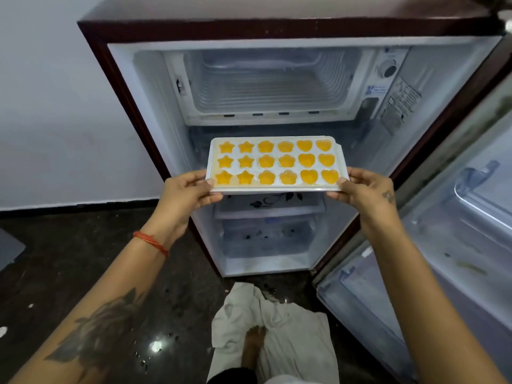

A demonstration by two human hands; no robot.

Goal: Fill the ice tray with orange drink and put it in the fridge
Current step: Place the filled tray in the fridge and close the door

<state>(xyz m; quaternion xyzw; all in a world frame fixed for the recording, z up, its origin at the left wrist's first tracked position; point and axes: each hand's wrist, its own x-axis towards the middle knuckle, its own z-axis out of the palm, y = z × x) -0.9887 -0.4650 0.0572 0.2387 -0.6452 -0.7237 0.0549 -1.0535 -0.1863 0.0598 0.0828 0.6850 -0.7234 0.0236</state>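
A white ice tray [274, 189] is held level in front of the open fridge [119, 31]. Its star, flower and heart moulds are full of orange drink. My left hand [188, 192] grips the tray's near left corner, thumb on the rim. My right hand [365, 189] grips the near right corner the same way. The tray hangs just below the freezer compartment [271, 87], which stands open with nothing in it, and above a glass shelf with a floral print [274, 203].
The fridge door [457, 217] is swung open to the right, its racks bare. A clear crisper drawer [266, 239] sits at the bottom. A white cloth [291, 328] lies on the dark wet floor with a bare foot [253, 339] on it. A white wall is at left.
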